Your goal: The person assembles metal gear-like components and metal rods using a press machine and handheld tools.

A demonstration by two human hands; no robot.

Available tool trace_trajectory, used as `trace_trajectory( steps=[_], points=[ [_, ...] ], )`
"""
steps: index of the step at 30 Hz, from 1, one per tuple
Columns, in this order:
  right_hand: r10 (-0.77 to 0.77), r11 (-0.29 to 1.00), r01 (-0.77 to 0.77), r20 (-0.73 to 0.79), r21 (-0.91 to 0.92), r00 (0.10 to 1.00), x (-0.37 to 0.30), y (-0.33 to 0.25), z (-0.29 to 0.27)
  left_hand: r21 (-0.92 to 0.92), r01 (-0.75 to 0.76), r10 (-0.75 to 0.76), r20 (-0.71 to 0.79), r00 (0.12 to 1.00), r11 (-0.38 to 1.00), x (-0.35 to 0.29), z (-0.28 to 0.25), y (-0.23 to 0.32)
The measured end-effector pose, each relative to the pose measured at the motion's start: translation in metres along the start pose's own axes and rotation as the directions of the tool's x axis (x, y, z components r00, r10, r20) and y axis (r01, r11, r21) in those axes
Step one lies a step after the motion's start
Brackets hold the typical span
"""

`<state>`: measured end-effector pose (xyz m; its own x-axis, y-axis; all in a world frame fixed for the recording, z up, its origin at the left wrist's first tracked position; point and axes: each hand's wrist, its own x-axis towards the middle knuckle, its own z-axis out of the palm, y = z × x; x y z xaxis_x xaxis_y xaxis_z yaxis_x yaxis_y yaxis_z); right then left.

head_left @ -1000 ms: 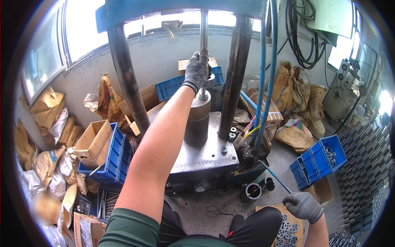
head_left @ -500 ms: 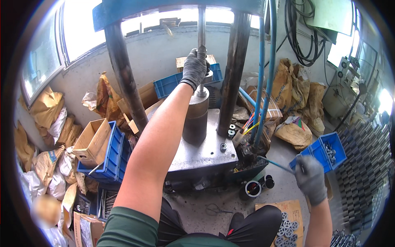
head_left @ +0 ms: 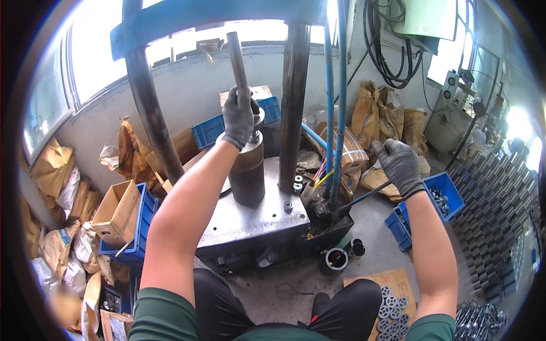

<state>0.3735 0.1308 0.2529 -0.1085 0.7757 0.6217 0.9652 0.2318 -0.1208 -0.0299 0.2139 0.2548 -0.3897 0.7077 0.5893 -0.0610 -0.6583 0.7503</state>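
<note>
My left hand (head_left: 238, 117), in a grey glove, is wrapped round a metal rod (head_left: 236, 59) that leans left with its upper end free. Just below the hand is a round metal collar (head_left: 259, 117), partly hidden, above a thick dark steel cylinder (head_left: 249, 179). The cylinder stands on the metal bed (head_left: 227, 227) of a press. My right hand (head_left: 399, 166), gloved too, is at the end of a thin lever (head_left: 367, 195) slanting up from the press's right side. Its fingers are curled, and the lever's tip disappears behind the palm.
Dark press columns (head_left: 293, 108) and a blue crossbeam (head_left: 222, 21) frame the work. Small metal rings (head_left: 288, 207) lie on the bed. Blue bins (head_left: 445, 196) stand right, beside stacked metal tubes (head_left: 489, 221). Spoked discs (head_left: 392, 311) lie on cardboard near my knee; sacks (head_left: 60, 244) line the left.
The rod has gone from upright to leaning left in my left hand. My right hand has risen and moved left, and the lever now slopes upward instead of downward. The view has shifted.
</note>
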Motion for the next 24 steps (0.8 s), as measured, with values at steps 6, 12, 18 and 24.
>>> trace_trajectory(
  steps=[6,12,18,24],
  points=[
    [-0.068,0.997,0.067,-0.042,-0.035,0.997,-0.021,0.031,0.011,-0.513,0.065,-0.029,0.078,0.997,0.856,-0.109,-0.011,0.041],
    [-0.283,0.958,0.284,-0.023,0.04,0.959,-0.094,0.007,-0.022,-0.647,0.538,-0.665,0.064,0.745,0.54,-0.254,-0.067,0.017],
    [-0.383,0.914,0.385,-0.043,0.129,0.923,-0.16,-0.021,-0.034,-0.638,0.767,-0.945,0.209,0.25,0.062,-0.307,-0.122,-0.047],
    [-0.432,0.771,0.44,-0.129,0.46,0.893,-0.225,-0.11,-0.011,-0.653,0.757,-0.97,0.183,0.16,0.002,-0.304,-0.124,-0.074]
  ],
)
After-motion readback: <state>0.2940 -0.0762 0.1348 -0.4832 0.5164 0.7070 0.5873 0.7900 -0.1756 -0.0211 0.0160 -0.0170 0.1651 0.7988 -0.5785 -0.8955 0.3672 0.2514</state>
